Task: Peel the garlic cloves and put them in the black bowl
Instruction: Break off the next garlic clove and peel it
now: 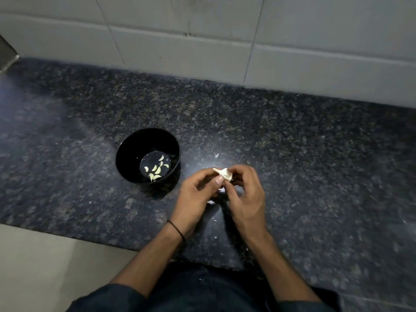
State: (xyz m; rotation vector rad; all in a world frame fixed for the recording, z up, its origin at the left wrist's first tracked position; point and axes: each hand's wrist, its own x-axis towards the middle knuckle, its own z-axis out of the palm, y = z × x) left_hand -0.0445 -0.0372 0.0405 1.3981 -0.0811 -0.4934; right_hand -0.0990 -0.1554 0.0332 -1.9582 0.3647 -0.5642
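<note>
A black bowl (126, 154) stands on the dark granite counter, left of my hands. Several peeled garlic cloves (155, 168) lie on its bottom. A white piece of garlic (223, 173) with papery skin sits between my two hands, just right of the bowl. My left hand (195, 199) pinches it with thumb and fingers from the left. From the right, my right hand (245, 194) grips the same piece with curled fingers. The underside of the garlic is hidden by my fingers.
Small white skin scraps lie on the counter (315, 165), one (216, 155) beyond my hands and others (211, 202) beneath them. A tiled wall (202, 41) rises behind the counter. The counter's front edge (67, 235) runs at lower left.
</note>
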